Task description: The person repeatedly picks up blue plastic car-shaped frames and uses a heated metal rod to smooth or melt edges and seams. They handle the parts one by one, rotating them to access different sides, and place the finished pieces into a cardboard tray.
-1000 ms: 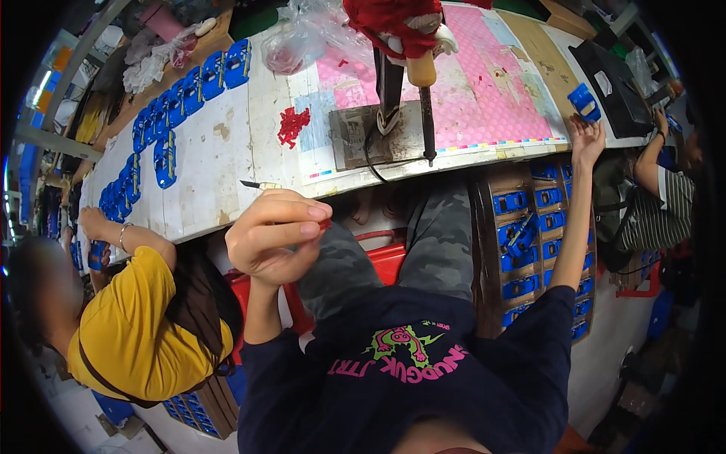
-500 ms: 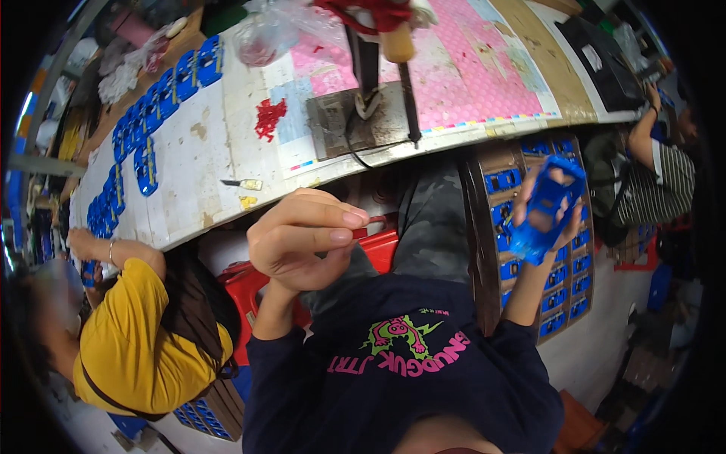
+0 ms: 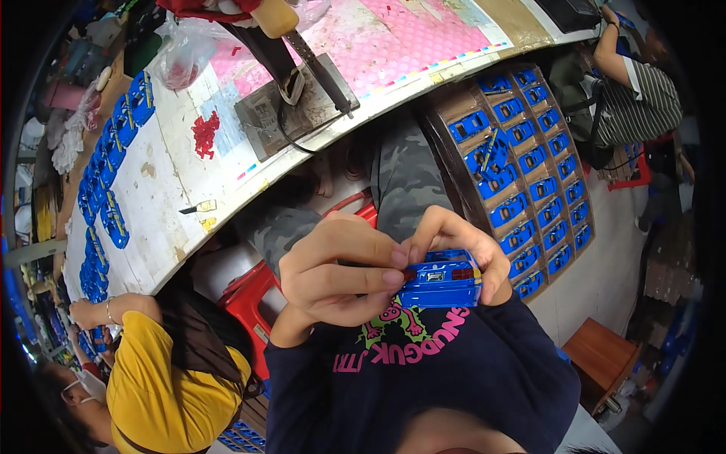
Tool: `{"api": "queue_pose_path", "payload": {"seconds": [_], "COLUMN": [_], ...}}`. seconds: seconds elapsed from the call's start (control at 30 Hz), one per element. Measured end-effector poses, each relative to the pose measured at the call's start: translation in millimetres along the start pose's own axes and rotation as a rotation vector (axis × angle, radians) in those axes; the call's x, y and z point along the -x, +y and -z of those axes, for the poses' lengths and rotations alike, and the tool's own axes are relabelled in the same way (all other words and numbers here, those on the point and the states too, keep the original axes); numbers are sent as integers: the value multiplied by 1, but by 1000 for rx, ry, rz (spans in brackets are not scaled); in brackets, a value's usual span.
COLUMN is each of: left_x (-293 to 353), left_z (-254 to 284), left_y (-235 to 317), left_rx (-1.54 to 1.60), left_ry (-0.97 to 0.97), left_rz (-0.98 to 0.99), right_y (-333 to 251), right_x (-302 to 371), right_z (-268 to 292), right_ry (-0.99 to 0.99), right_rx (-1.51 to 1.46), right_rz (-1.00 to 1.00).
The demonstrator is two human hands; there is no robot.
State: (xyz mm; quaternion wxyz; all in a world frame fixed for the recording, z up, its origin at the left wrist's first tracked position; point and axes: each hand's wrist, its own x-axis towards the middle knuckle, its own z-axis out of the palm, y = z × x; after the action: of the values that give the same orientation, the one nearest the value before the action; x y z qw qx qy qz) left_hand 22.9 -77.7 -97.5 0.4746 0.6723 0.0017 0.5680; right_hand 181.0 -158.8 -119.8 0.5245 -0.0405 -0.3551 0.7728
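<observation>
In front of my chest, my right hand grips a glossy blue toy car body by its side, fingers curled round it. The car's end with a small silvery patch and a dark red piece on its right faces me. My left hand pinches a small red plastic piece against the left corner of that end. The fingertips partly cover this piece, so I cannot tell how it sits. A heap of similar red pieces lies on the white worktable.
A tool with a metal base plate stands on the table, near a small yellow-handled blade. Blue car bodies line the table's left. More fill a cardboard tray at my right. A person in yellow sits left; another in stripes works right.
The blue car body has come from the far right to my chest and turned its end toward me. My left hand has brought the red piece against it. The view has shifted.
</observation>
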Motion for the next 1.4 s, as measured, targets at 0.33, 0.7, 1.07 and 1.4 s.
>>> {"api": "queue_pose_path", "payload": {"seconds": [0.33, 0.7, 1.07, 1.4], "left_x": [-1, 1, 3, 1], "left_z": [7, 8, -5, -21], "left_y": [4, 2, 2, 14], "left_rx": [-64, -145, -23, -87], "left_ry": [-66, -122, -168, -196], "left_rz": [-87, -185, -148, 146], "right_y": [3, 7, 9, 10], "right_x": [1, -4, -3, 2], "right_z": [-2, 3, 16, 23], "right_ry": [-12, -144, -253, -206], "right_rx": [38, 71, 145, -27], "right_rz": [25, 130, 174, 132]}}
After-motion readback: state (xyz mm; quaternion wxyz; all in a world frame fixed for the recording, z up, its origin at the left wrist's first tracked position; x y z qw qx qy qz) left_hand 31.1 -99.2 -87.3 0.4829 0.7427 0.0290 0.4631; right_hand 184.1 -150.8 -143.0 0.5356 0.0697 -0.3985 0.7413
